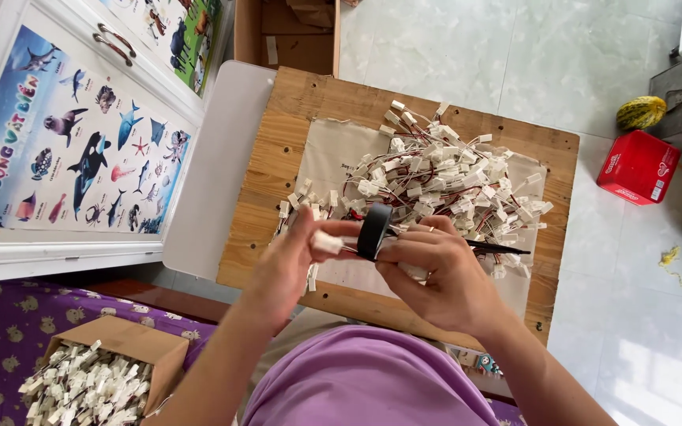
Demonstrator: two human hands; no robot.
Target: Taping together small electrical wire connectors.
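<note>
**Wire connector and black tape roll, held over a wooden counter**

The wire connector (pixel 327 242), a small white plastic plug with thin wires trailing from it, is pinched between the thumb and fingers of the left hand (pixel 294 256), just above the near edge of the counter (pixel 294 102). Right beside it, touching or nearly so, stands a roll of black tape (pixel 373 230), held on edge by the right hand (pixel 436 276), whose fingers are curled closed around the roll's lower side. A thin dark strip (pixel 499 248) reaches out to the right from that hand; whether it is tape or a tool cannot be told.

The connector looks very light and rigid in its body, while its wires seem soft and springy, so the plastic shell is likely the surest place to grip. The tape roll looks light and firm; holding it by its rim or through the centre should keep the sticky side free.

Behind the hands, a tangled heap of similar connectors (pixel 444 177) with red and black wires lies on a pale cloth (pixel 341 146) spread over the counter. At lower left, a cardboard box (pixel 104 371) holds more white plugs. A red box (pixel 638 167) sits on the tiled floor (pixel 475 47) at right.
</note>
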